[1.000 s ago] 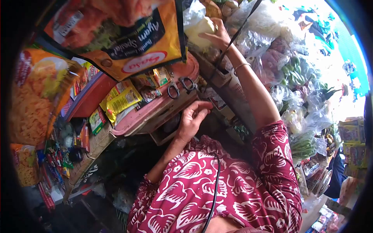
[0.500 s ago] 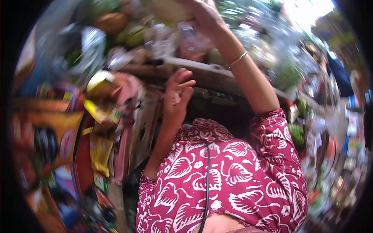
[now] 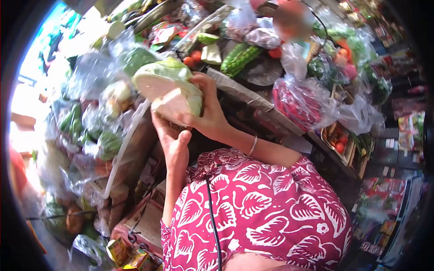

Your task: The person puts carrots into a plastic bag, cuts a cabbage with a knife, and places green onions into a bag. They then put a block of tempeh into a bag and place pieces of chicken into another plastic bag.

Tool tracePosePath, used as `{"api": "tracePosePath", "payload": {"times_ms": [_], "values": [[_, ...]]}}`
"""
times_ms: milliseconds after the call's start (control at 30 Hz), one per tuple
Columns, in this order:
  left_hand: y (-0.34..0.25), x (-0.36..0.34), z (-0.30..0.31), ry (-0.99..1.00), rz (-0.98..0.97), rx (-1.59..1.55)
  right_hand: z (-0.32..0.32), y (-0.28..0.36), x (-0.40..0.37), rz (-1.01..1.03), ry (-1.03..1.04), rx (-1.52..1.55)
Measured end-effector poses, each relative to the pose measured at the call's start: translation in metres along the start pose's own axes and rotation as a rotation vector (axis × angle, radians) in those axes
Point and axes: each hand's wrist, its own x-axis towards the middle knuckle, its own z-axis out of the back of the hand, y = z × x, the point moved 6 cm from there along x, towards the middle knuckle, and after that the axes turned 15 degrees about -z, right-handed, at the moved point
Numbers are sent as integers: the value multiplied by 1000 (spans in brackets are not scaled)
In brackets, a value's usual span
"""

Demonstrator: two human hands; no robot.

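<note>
A cut cabbage (image 3: pixel 174 86), pale green with a whitish flat face, is held up in front of my chest. My right hand (image 3: pixel 208 106) grips it from the right side, with fingers behind and thumb across the lower edge. Beneath the cabbage, my left hand (image 3: pixel 174 144) supports its bottom edge with the fingers, which are partly hidden, while the thumb points upward. A bangle is on my right wrist.
Bagged vegetables (image 3: pixel 90 74) fill the left side, behind a white crate edge (image 3: pixel 126 144). A bitter gourd (image 3: pixel 240 58), tomatoes (image 3: pixel 195 56) and a bag of red produce (image 3: pixel 298 101) lie beyond a wooden ledge (image 3: pixel 246 92). Yellow packets (image 3: pixel 135 261) sit at lower left.
My right hand has brought the cabbage down and closer from the top of the view. My left hand, earlier apart with bent fingers, now touches the cabbage. The camera view has turned.
</note>
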Motion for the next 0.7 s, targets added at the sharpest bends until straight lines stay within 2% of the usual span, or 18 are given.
{"api": "tracePosePath", "payload": {"times_ms": [133,200,267,300,367,400,467,533,600,700], "values": [[70,12,-52,249,221,-3,79,10,-22,-36,-178,-10],[105,7,-84,300,362,-60,121,1,-36,-67,-290,-383],[137,6,-103,344,403,-101,153,7,-41,-82,-461,-493],[137,18,-51,313,425,-140,108,-15,-32,-54,-418,-520],[152,34,-55,388,485,-164,117,-12,-28,-74,-398,-458],[161,39,-56,449,503,-181,121,-8,-33,-45,-430,-547],[174,53,-60,474,468,-49,140,-1,-41,-258,-282,-507],[184,59,-57,475,512,87,173,31,-64,-247,-318,-507],[190,67,-60,529,539,143,219,51,-101,-451,-488,-538],[192,75,-66,608,517,266,290,64,-164,-662,-687,-898]]}}
